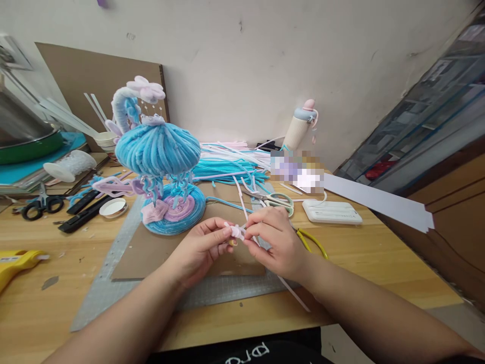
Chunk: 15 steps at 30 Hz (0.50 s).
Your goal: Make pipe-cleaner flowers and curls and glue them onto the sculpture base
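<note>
My left hand (202,247) and my right hand (275,240) meet above a brown card sheet (151,253), both pinching a small pink pipe-cleaner piece (237,231). A long pale pipe cleaner (295,296) runs from the right hand down toward the table's front edge. Just behind the hands stands a blue pipe-cleaner jellyfish model (159,151) on a round blue and purple base (178,210), with a pink flower on top.
A grey cutting mat (98,288) lies under the card. Behind are a pile of blue and white pipe cleaners (227,164), green-handled scissors (278,200), yellow pliers (312,241), a white flat box (331,211). Left: black scissors (38,206), utility knives (81,215), yellow glue gun (17,262).
</note>
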{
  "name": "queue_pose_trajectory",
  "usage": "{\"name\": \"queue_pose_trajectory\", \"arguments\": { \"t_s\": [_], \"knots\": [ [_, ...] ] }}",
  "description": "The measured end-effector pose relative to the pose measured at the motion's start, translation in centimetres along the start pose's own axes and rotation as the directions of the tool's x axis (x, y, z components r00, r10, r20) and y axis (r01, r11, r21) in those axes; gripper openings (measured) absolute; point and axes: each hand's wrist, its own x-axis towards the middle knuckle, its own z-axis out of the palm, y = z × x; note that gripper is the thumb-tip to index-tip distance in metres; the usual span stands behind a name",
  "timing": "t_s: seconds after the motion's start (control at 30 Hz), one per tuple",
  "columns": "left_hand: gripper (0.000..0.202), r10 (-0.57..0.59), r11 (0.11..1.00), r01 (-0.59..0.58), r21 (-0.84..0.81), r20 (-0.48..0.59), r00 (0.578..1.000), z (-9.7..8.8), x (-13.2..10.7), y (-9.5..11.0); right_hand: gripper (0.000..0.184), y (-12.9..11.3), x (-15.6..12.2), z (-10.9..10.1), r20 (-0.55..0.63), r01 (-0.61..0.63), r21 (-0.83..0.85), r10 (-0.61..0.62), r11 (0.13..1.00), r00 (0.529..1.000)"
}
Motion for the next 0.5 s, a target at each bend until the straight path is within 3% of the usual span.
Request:
{"name": "queue_pose_trajectory", "arguments": {
  "t_s": [0.17,0.3,0.37,0.43,0.5],
  "knots": [
    [0.011,0.027,0.990,-0.030,0.135,0.022,0.999,0.29,-0.09,-0.34,0.006,-0.44,-0.11,0.28,0.026,-0.002,0.027,0.001,1.000,1.000],
    [0.011,-0.015,0.995,0.013,0.102,0.021,1.000,0.24,-0.16,-0.22,0.004,-0.33,0.02,0.02,0.037,-0.132,0.261,0.127,0.956,0.991],
    [0.013,-0.062,0.992,0.057,0.110,0.042,0.997,0.21,-0.18,-0.26,0.007,-0.08,0.15,-0.01,0.080,-0.293,0.409,0.286,0.864,0.955],
    [0.014,-0.123,0.983,0.112,0.148,0.066,0.990,0.19,-0.18,-0.44,0.013,0.15,0.25,0.13,0.242,-0.466,0.497,0.400,0.732,0.884],
    [0.015,-0.180,0.968,0.162,0.189,0.083,0.980,0.19,-0.17,-0.66,0.019,0.26,0.29,0.40,0.420,-0.585,0.481,0.414,0.653,0.807]
  ]
}}
